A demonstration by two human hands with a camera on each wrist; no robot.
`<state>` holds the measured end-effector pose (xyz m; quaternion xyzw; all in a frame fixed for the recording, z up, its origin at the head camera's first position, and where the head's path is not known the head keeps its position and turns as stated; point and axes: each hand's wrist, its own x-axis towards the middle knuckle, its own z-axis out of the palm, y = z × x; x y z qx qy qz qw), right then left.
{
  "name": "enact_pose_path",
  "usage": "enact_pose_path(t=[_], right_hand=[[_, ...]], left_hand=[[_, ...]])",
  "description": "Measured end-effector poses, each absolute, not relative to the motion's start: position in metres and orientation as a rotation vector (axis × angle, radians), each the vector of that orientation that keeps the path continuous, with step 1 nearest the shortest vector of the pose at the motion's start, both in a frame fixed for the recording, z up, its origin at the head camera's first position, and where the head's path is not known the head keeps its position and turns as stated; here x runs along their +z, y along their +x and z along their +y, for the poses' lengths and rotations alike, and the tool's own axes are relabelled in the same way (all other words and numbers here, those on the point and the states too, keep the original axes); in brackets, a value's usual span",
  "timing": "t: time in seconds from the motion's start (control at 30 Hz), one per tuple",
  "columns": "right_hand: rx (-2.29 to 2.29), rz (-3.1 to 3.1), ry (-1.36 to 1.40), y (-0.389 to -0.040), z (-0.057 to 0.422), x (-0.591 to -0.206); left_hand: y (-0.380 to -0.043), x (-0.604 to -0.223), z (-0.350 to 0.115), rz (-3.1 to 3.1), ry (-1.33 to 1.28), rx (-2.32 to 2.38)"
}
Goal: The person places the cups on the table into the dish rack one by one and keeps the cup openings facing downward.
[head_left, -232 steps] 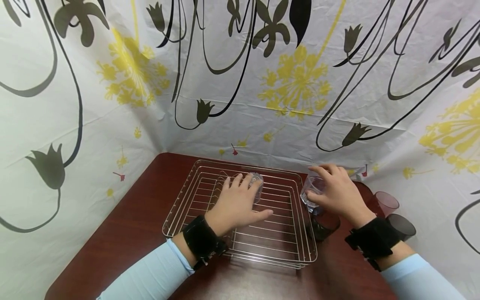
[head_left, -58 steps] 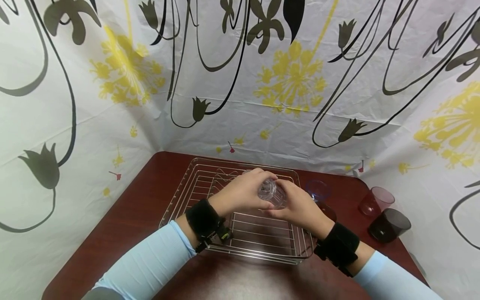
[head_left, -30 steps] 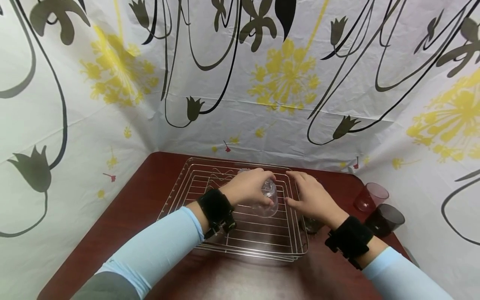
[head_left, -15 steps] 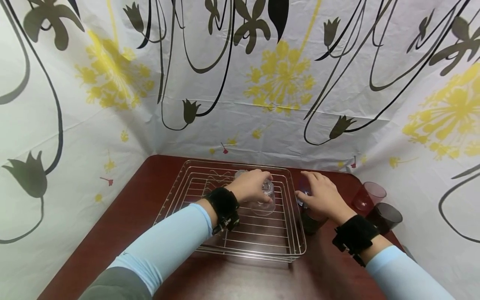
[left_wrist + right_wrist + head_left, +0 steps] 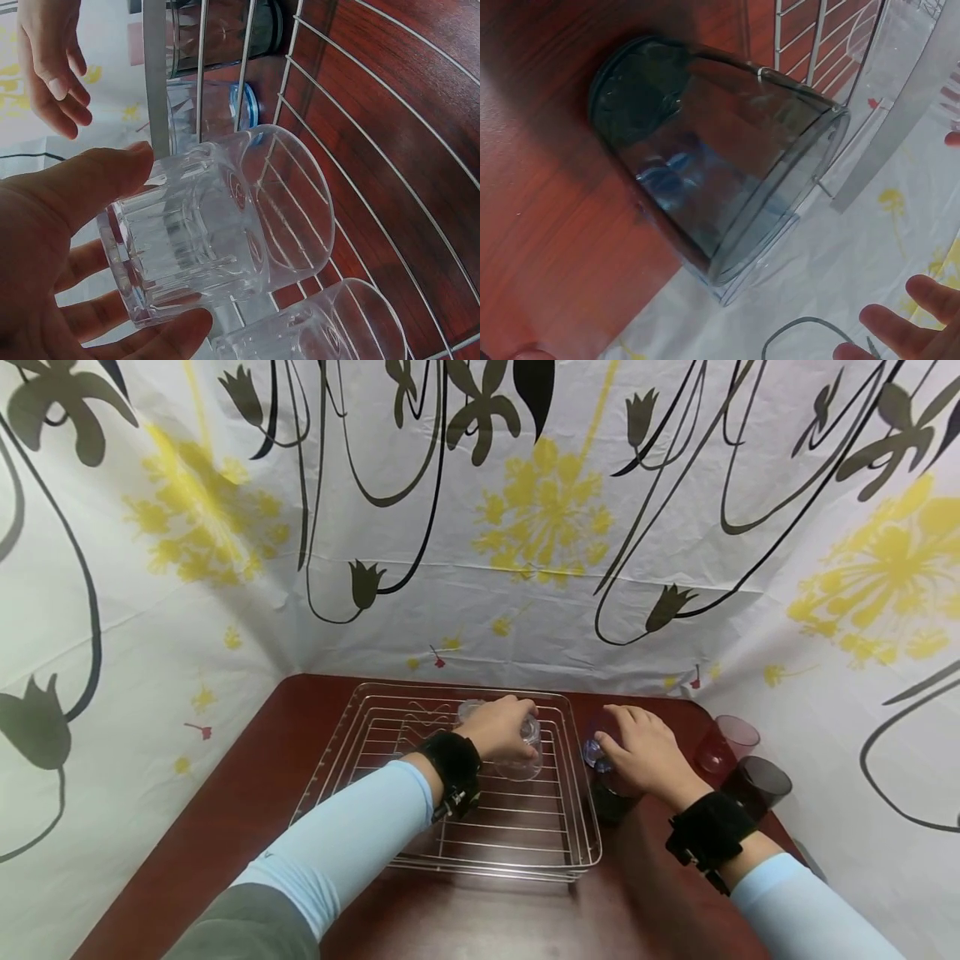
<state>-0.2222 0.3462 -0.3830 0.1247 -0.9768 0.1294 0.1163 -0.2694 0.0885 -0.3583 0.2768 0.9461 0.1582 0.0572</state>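
My left hand [image 5: 498, 727] holds a clear glass [image 5: 522, 766] by its thick base, mouth down, over the wire rack [image 5: 498, 867]. In the left wrist view the thumb and fingers curve round that glass, its rim close over the wires. A second clear glass [image 5: 307, 330] is beside it in the rack. My right hand [image 5: 645, 747] is empty, fingers spread and loosely bent. It hovers by a blue-tinted glass [image 5: 595, 753] and a dark glass [image 5: 611, 803], both just right of the rack. In the right wrist view the dark glass [image 5: 727, 150] stands mouth up, overlapping the blue one.
A pink glass [image 5: 733, 737] and another dark glass [image 5: 759, 783] stand at the table's right edge. Wavy wire holders [image 5: 427, 714] rise at the rack's back left. A patterned cloth [image 5: 450, 635] hangs close behind and around the dark red table [image 5: 247, 760].
Both hands held the clear glass above the rack; my right hand has let go and moved right to the blue and dark glasses. My left hand has turned the glass mouth down.
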Motion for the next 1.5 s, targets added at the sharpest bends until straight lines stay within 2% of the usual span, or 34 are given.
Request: enact_pose_path(t=[1.5], right_hand=[[0.303, -2.875, 0.311, -0.222, 0.375, -0.395]], left_hand=[[-0.316, -0.396, 0.122, 2.895, 0.848, 0.392]])
